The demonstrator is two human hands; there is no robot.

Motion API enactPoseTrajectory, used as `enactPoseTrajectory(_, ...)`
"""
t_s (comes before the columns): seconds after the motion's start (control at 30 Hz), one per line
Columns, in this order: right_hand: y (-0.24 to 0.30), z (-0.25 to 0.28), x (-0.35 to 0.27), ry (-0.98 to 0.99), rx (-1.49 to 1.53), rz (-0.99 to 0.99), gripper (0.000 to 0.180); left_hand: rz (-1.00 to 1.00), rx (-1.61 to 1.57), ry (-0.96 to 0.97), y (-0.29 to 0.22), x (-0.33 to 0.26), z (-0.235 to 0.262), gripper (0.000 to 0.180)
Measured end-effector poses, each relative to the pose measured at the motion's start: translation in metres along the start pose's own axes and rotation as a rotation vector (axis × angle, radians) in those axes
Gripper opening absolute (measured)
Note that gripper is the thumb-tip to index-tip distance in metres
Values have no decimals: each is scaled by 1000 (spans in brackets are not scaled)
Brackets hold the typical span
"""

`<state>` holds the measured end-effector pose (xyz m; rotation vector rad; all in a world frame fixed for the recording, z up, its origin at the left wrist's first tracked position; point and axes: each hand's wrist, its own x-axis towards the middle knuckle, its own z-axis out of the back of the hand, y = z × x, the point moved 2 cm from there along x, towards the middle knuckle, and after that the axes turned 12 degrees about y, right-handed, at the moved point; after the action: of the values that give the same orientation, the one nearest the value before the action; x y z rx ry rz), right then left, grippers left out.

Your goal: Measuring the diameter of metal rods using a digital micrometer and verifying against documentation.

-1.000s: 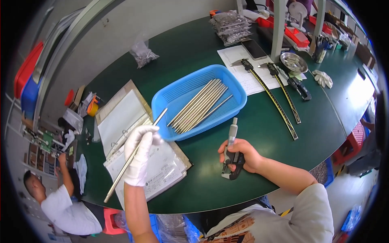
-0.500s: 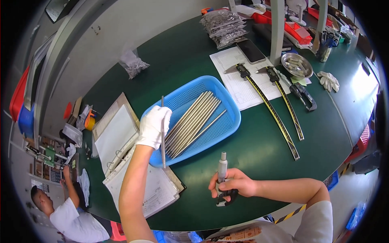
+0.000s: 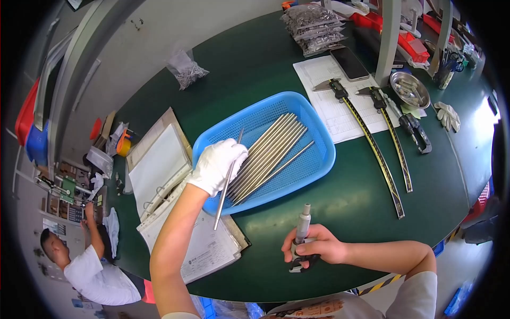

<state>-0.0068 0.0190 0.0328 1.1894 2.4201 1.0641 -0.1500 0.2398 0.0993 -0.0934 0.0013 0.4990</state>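
Note:
My left hand (image 3: 219,169), in a white glove, is closed around a thin metal rod (image 3: 222,201) over the left side of a blue perforated basket (image 3: 325,169). The rod tilts, its lower end reaching past the basket's near rim. Inside the basket, a bundle of similar metal rods (image 3: 273,151) lies side by side, with one rod slightly apart on the right. Bare and held nearer to me, my right hand (image 3: 325,245) grips a micrometer (image 3: 303,223) with its grey thimble pointing up. Fingers partly hide the micrometer's dark frame.
An open ring binder (image 3: 159,165) lies left of the basket. To the right are two calipers (image 3: 372,143), another micrometer (image 3: 411,127), paper sheets (image 3: 334,119), a phone (image 3: 349,64) and a metal bowl (image 3: 425,98). Bagged parts (image 3: 311,26) sit farther back. Another person (image 3: 95,276) works at far left.
My left hand has shifted right over the basket, and its rod has gone from nearly upright to slanted. The whole view has moved slightly. My right hand still holds the micrometer.

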Motion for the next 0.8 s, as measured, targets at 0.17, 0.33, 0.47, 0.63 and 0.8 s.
enactPoseTrajectory(0.17, -1, 0, 0, 5, 0, -14, 20, -152, 162, 98, 1, 24, -6, 14)
enactPoseTrajectory(0.33, 0, 0, 0, 10, 20, -35, 21, -245, 236, 171, -1, 40, -5, 8)
enactPoseTrajectory(0.47, 0, 0, 0, 14, 28, -38, 21, -236, 216, 232, 2, 46, -5, 12)
enactPoseTrajectory(0.63, -3, 1, 1, -12, 5, -16, 20, -34, -276, 150, 4, 53, -7, 23)
enactPoseTrajectory(0.8, 1, 1, 0, -20, -27, -79, 20, 486, -959, 326, -16, 58, -22, 17)
